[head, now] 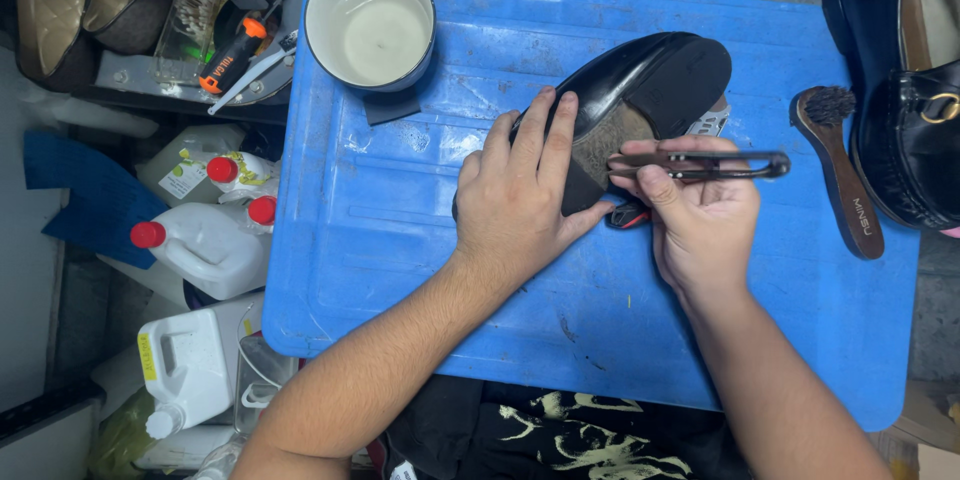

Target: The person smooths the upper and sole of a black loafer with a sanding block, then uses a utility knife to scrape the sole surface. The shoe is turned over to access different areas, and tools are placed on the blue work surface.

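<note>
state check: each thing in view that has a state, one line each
black shoe: sole up on the blue table, pinned by left hand
pliers: gripped in right hand, tips at the heel
bowl: upright, holds pale liquid
brush: lying flat, untouched
white jugs: red caps on

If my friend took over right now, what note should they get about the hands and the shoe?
Left hand: pressed flat on the black shoe, pinning it sole-up on the blue table.
Right hand: closed on metal pincers, tips at the heel area.
Nearby: shoe brush to the right, white bowl at the table's top-left corner.
Done: the sole by the heel looks rough and bare.
Left: the heel piece is still on the shoe.
</note>
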